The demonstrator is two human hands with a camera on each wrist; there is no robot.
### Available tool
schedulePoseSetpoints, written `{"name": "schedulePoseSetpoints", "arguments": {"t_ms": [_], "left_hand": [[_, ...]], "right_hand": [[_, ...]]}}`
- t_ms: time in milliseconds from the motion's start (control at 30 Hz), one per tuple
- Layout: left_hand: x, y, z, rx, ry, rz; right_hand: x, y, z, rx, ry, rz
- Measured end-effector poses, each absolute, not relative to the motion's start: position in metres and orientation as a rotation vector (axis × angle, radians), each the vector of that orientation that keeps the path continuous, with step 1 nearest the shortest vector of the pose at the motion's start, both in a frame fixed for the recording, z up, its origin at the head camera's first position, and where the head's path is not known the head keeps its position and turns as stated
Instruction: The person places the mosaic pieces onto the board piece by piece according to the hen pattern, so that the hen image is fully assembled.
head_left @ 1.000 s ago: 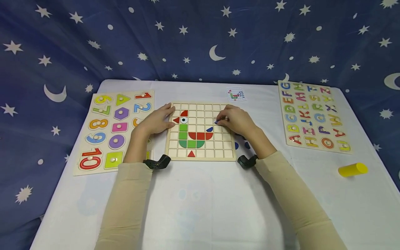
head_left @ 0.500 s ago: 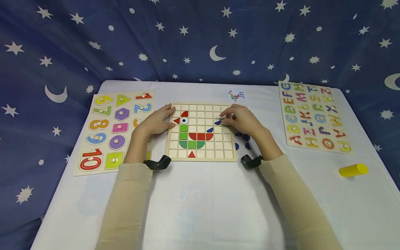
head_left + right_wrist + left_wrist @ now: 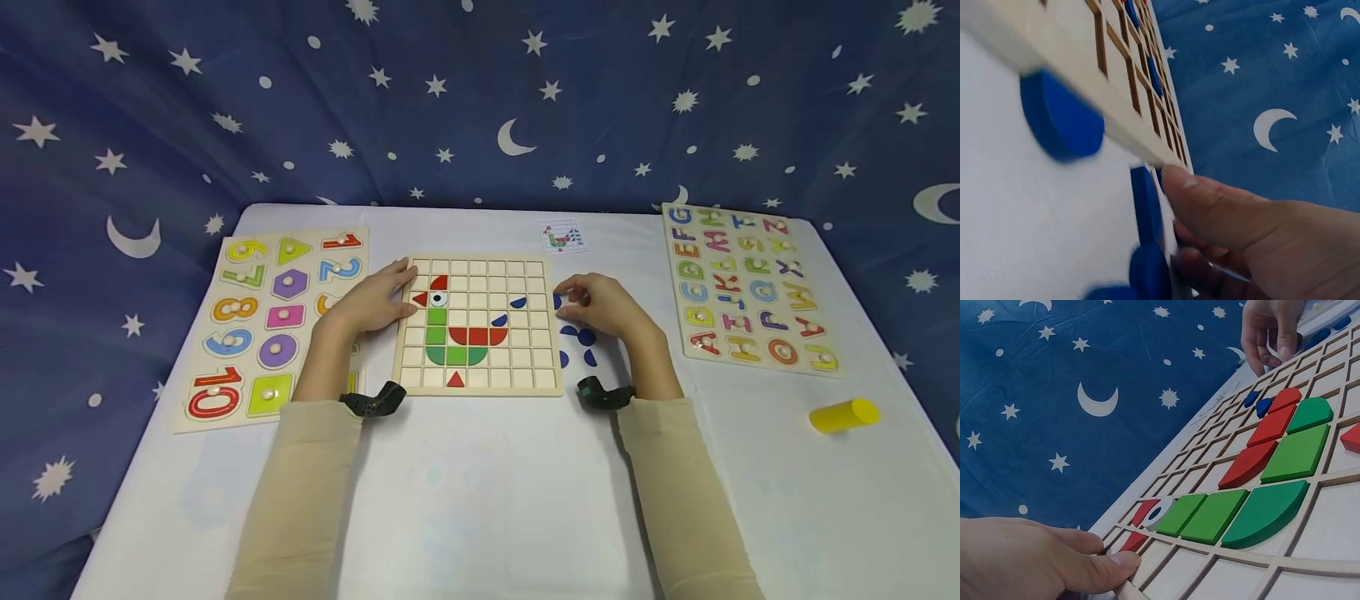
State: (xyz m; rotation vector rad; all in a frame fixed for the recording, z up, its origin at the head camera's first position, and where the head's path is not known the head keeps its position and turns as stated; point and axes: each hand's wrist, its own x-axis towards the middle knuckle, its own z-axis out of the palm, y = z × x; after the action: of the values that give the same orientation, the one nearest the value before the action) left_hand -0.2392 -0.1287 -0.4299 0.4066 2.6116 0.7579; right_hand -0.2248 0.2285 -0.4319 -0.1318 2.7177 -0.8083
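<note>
A wooden grid board [image 3: 480, 387] carries red and green pieces laid out as a bird, with an eye tile [image 3: 438, 298]. Two blue half-round pieces, one of them this piece [image 3: 518, 302], sit in its right cells. My left hand [image 3: 372, 298] rests at the board's left edge, thumb and fingers on the rim, as the left wrist view confirms. Just beyond the right edge, my right hand [image 3: 603, 304] has its thumb and index finger round a blue piece [image 3: 557, 302]. That piece is mostly hidden by the thumb in the right wrist view.
Several loose blue pieces [image 3: 587, 337] lie on the white table right of the board. A small pattern card [image 3: 562, 237] lies behind it. A number-and-shape puzzle [image 3: 258, 333] is at left, an alphabet puzzle [image 3: 742, 292] at right. A yellow cylinder [image 3: 843, 416] lies at front right.
My right hand has let go of a blue piece in a cell on the board's right side, then moved right to a loose blue piece off the board. My left hand stays put.
</note>
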Motion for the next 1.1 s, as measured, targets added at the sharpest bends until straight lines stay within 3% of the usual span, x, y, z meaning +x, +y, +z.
{"name": "schedulePoseSetpoints", "arguments": {"t_ms": [1100], "left_hand": [[-0.2367, -0.1303, -0.4282, 0.417, 2.621, 0.747]], "right_hand": [[-0.2227, 0.2210, -0.4357, -0.141, 2.739, -0.888]]}}
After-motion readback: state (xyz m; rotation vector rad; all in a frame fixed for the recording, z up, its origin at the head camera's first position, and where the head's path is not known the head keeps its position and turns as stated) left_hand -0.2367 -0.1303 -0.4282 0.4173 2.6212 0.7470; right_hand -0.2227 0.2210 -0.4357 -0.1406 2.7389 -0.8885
